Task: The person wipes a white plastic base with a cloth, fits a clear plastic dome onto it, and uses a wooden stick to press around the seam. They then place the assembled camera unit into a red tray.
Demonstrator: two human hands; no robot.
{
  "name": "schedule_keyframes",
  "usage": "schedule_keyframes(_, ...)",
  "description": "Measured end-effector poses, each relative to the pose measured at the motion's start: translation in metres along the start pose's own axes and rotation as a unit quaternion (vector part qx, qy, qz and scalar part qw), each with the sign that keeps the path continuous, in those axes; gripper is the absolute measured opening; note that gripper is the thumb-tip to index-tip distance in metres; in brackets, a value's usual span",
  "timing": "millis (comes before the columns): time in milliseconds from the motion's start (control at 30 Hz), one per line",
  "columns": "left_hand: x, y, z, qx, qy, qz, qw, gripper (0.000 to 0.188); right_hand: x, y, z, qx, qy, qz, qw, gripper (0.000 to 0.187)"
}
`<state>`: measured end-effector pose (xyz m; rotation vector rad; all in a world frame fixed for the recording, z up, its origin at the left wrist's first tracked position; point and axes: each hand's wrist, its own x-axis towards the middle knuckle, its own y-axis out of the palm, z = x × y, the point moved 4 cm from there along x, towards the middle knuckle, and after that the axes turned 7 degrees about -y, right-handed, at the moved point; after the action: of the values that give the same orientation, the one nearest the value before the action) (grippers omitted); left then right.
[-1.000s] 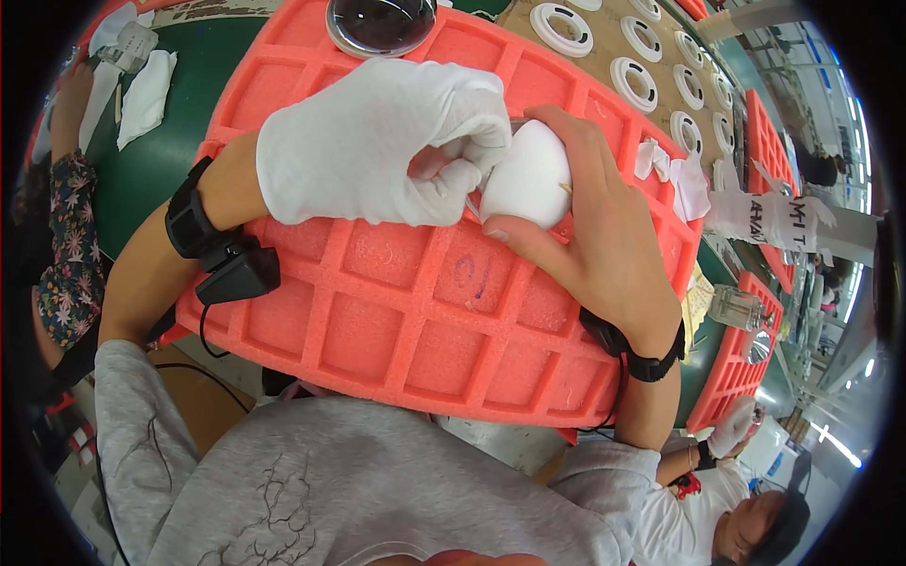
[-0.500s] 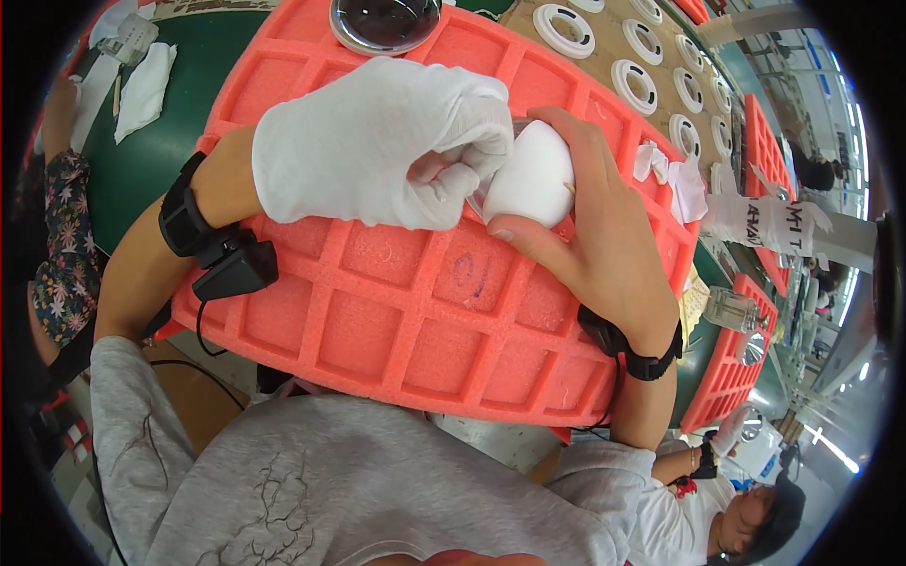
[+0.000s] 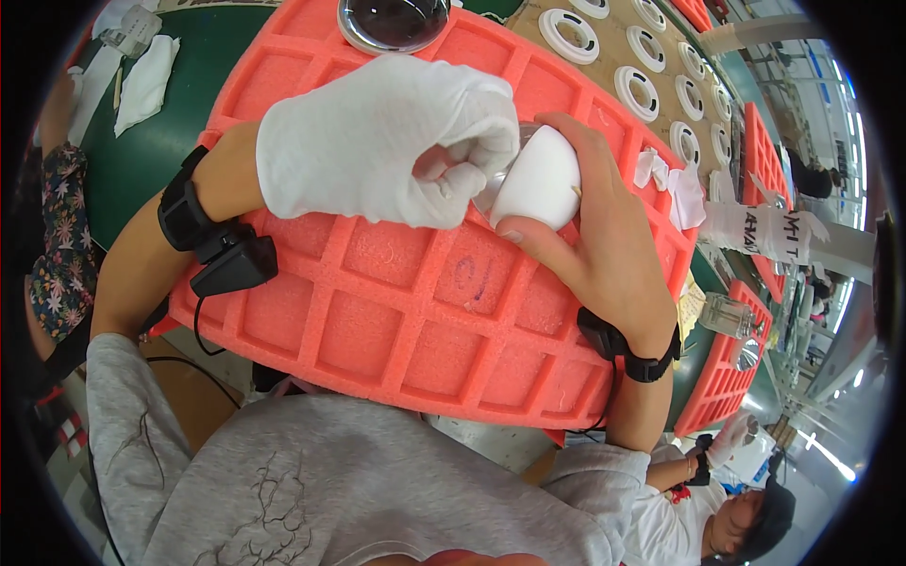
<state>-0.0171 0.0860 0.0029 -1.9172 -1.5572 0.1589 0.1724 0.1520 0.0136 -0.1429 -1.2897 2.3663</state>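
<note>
My right hand (image 3: 604,255), bare, grips a white dome-shaped part (image 3: 540,184) over a red foam tray (image 3: 396,321) with square pockets. My left hand (image 3: 382,141), in a white glove, is curled tight against the open clear end of that part, fingers pressed in at its rim. What the gloved fingers pinch is hidden. A clear glass dome (image 3: 392,21) lies in a pocket at the tray's far edge. Both wrists wear black bands.
A cardboard sheet (image 3: 618,57) with several white rings lies beyond the tray. White cloths (image 3: 142,80) rest on the green table at left. More red trays (image 3: 727,377) stand at right. Another person (image 3: 727,500) in white sits at lower right.
Both hands stay on the white part; the gloved left hand has shifted slightly against its rim. The view has drifted a little.
</note>
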Motion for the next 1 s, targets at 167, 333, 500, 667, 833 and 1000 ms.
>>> schedule_keyframes(167, 0.001, -0.003, 0.004, -0.016, -0.003, -0.042, 0.999, 0.017, 0.001, 0.0, -0.003, 0.021, 0.004, 0.001, 1.0, 0.076)
schedule_keyframes(333, 0.0, -0.011, 0.001, 0.005, -0.001, -0.041, 0.999, 0.023, -0.001, 0.0, -0.002, 0.021, -0.003, 0.006, 1.0, 0.076)
schedule_keyframes(500, 0.005, -0.009, -0.004, 0.017, 0.035, -0.027, 0.999, 0.031, -0.002, 0.001, -0.002, 0.023, 0.006, 0.009, 1.0, 0.077)
schedule_keyframes(667, 0.0, -0.007, -0.006, 0.126, 0.121, -0.063, 0.983, 0.011, 0.0, 0.0, -0.001, 0.009, 0.003, 0.01, 1.0, 0.077)
schedule_keyframes(833, -0.001, -0.009, -0.015, 0.232, 0.117, -0.063, 0.964, 0.007, 0.0, 0.0, 0.0, 0.002, 0.005, 0.007, 1.0, 0.077)
schedule_keyframes(1000, 0.0, -0.003, -0.018, 0.274, 0.122, -0.096, 0.949, 0.014, -0.001, 0.002, -0.001, -0.001, -0.005, 0.003, 1.0, 0.078)
